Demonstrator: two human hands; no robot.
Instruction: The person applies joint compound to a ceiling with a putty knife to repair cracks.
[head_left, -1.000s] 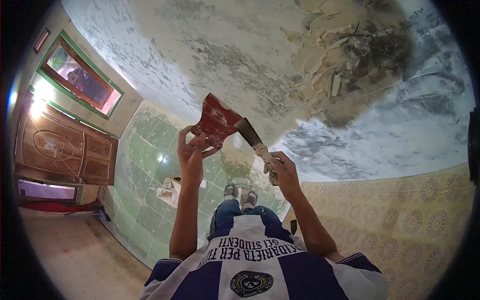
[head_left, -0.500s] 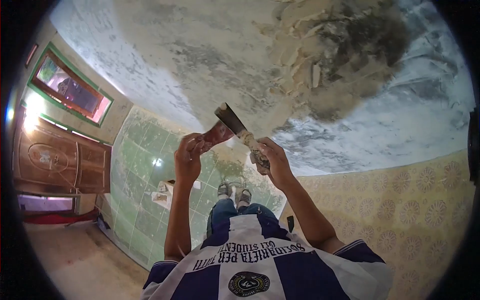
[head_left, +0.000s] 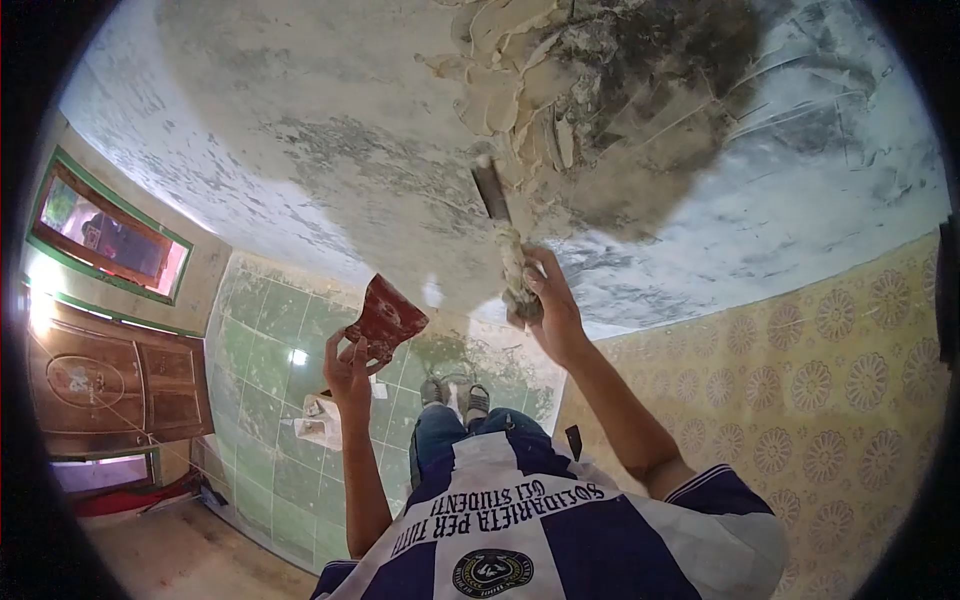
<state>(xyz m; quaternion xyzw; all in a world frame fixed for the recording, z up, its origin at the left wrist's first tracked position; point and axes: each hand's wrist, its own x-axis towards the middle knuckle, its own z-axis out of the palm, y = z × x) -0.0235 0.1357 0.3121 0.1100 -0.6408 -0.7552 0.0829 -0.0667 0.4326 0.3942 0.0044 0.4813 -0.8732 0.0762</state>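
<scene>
My right hand [head_left: 552, 305] grips a putty knife [head_left: 508, 255] by its plaster-caked handle. Its dark blade points up toward the wall and carries a dab of pale filler at the tip. Lower and to the left, my left hand [head_left: 350, 365] holds a dark red flat spreader [head_left: 388, 318] by its lower edge, smeared with filler. The two tools are apart. Ahead is a grey and white wall [head_left: 350, 190] with a thick patch of cream filler [head_left: 505, 75] beside a dark damp-looking area [head_left: 650, 110].
Green floor tiles [head_left: 265, 330] spotted with splashes lie below, with an open container [head_left: 318, 425] of pale material on them. A wooden door [head_left: 120, 375] and a green-framed window [head_left: 110, 225] stand at left. Yellow patterned tiles [head_left: 770, 430] run along the right.
The putty knife has left the spreader's edge and risen toward the wall in my right hand. My left hand has dropped slightly, turning the spreader's face upward. The view has shifted a little.
</scene>
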